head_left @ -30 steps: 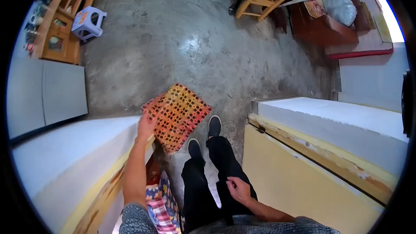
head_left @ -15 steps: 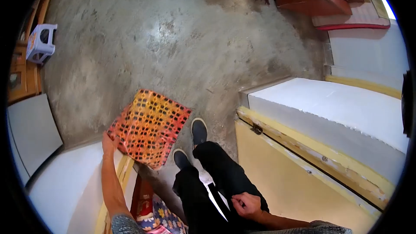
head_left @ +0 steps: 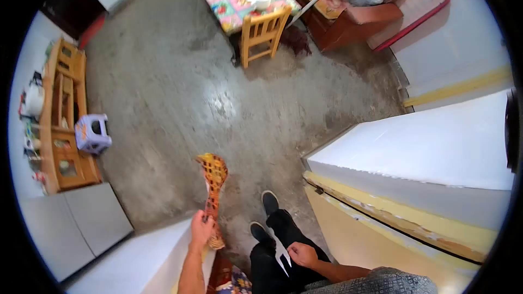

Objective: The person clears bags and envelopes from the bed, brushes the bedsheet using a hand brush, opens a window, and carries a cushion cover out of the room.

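Observation:
My left hand [head_left: 202, 230] is closed on an orange and yellow sheet with dark squares [head_left: 216, 177], at the lower middle of the view. The sheet is seen nearly edge-on, narrow and bent, above the floor beside the white wall end. My right hand [head_left: 302, 254] rests near my dark trouser leg, its fingers curled in. Whether anything small is inside those fingers is hidden. My dark shoes [head_left: 269, 202] stand on the concrete floor to the right of the sheet.
A purple stool [head_left: 93, 133] stands by a wooden cabinet [head_left: 70, 109] and a grey fridge [head_left: 98, 220] on the left. Ahead are a wooden chair [head_left: 265, 34], a table with a flowered cover [head_left: 220, 6] and a red-brown sofa [head_left: 354, 24]. A yellow door [head_left: 348, 239] is at the right.
The sheet, spread wide and facing me before, has turned narrow and edge-on in my left hand. The view has tilted up, showing more of the table and chair. My right hand remains curled near my leg.

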A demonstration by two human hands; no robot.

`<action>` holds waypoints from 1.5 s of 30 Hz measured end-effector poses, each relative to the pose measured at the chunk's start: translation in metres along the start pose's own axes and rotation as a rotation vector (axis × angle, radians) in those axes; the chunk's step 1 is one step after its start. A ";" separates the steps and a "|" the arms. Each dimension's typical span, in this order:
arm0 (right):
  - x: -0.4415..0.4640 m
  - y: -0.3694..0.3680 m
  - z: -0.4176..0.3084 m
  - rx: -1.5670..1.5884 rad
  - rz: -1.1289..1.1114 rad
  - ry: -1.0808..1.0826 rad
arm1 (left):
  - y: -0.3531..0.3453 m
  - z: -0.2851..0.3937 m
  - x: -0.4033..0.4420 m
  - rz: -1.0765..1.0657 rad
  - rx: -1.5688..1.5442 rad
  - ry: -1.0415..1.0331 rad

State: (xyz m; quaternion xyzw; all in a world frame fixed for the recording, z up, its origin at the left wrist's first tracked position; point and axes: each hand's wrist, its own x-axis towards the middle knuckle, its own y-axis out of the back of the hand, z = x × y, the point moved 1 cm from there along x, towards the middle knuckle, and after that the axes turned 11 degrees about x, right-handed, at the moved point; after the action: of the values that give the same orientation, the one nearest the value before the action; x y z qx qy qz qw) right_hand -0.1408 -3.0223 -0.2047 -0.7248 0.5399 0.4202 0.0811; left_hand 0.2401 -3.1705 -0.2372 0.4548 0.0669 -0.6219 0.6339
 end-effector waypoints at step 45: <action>0.237 0.469 -0.322 1.484 0.827 -0.090 | -0.089 0.882 0.115 -0.391 0.473 -1.385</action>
State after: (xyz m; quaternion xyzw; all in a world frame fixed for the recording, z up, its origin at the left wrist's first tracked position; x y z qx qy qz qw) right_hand -0.3568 -3.5650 -0.0075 -0.2107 0.8932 -0.0185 0.3967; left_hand -0.2345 -3.8195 0.1533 0.0640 -0.4025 -0.8643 0.2947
